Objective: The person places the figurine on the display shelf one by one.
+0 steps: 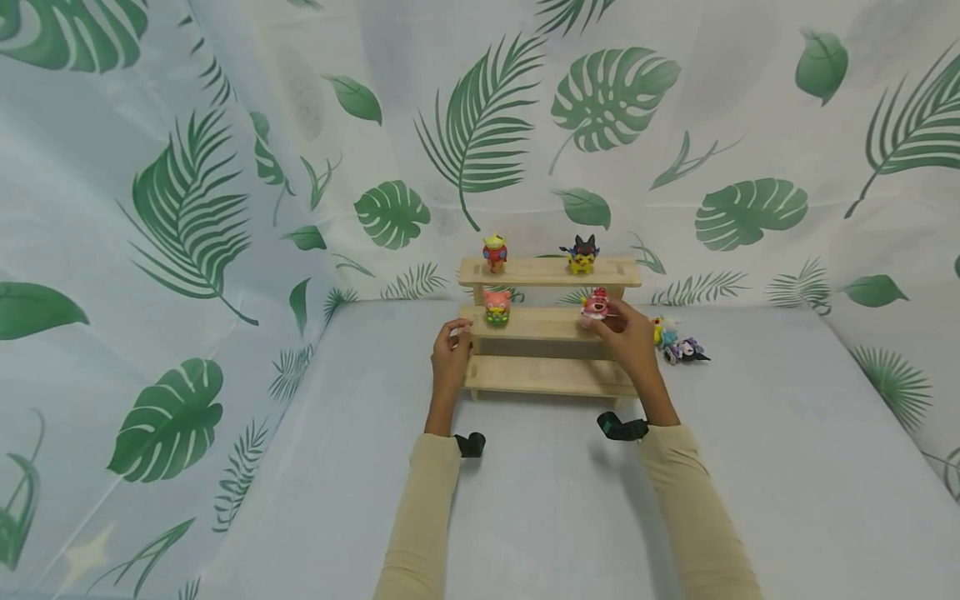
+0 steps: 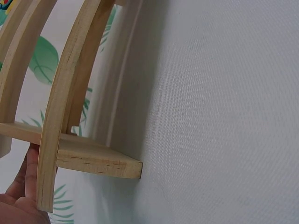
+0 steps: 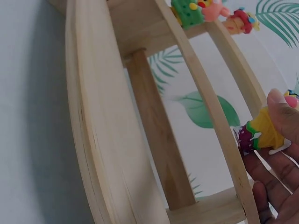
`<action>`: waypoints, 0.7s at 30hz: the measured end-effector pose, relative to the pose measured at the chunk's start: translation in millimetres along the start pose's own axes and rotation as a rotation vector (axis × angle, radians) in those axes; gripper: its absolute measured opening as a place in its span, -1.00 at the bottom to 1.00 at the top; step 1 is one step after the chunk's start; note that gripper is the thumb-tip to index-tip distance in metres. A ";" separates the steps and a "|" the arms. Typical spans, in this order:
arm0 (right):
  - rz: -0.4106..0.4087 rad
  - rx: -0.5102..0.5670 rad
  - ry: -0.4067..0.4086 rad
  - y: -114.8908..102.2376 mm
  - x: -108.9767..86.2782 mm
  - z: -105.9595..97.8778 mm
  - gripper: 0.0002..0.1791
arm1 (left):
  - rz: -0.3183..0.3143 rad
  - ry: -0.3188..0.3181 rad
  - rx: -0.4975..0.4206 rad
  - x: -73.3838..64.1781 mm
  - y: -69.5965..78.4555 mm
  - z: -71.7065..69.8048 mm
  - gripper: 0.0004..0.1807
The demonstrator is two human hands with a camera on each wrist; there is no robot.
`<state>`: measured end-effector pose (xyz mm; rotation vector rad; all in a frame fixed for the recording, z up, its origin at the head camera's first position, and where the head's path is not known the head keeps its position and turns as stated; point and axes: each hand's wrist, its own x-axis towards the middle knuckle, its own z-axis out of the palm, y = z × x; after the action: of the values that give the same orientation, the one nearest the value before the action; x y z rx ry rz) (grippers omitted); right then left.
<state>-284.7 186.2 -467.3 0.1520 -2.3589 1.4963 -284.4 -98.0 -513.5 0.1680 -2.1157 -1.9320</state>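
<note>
A three-tier wooden display shelf stands in front of me. At the right end of its middle tier, my right hand pinches a small pink toy figurine with a red top. The right wrist view shows this figurine's yellow, green and purple side between thumb and fingers, right at the tier's edge. My left hand grips the left end of the middle tier; in the left wrist view its fingers are partly hidden behind the wood. A pink and green figurine stands at the left of that tier.
On the top tier stand a red and blue figurine and a yellow figurine with a black hood. Several more figurines lie on the white table right of the shelf. A leaf-patterned cloth hangs close behind.
</note>
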 end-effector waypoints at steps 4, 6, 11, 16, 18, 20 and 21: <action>0.000 -0.016 0.011 -1.1 0.2 1.7 -0.50 | 0.005 -0.001 0.000 -0.2 0.0 0.2 -0.81; 0.003 -0.028 0.016 -1.4 0.6 2.9 -0.50 | 0.008 -0.001 0.002 -0.5 -0.2 0.2 -0.80; 0.013 -0.075 0.026 -0.8 0.8 6.4 -0.50 | 0.008 -0.006 -0.005 -1.4 -0.4 0.1 -0.79; 0.014 -0.100 0.046 -1.2 0.1 8.9 -0.52 | 0.002 -0.006 0.000 -1.2 -0.4 0.2 -0.79; 0.011 -0.105 0.054 -1.3 -0.2 9.5 -0.52 | 0.002 -0.003 0.006 -0.7 -0.9 0.2 -0.79; 0.008 -0.116 0.059 -1.2 -0.4 10.2 -0.52 | 0.002 0.002 0.008 -0.3 -1.1 0.0 -0.79; 0.008 -0.117 0.062 -1.1 -0.5 10.6 -0.51 | 0.003 0.004 0.011 0.1 -1.4 -0.1 -0.79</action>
<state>-286.4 176.2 -470.6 0.0660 -2.3921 1.3427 -284.6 -98.2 -514.9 0.1704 -2.1228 -1.9176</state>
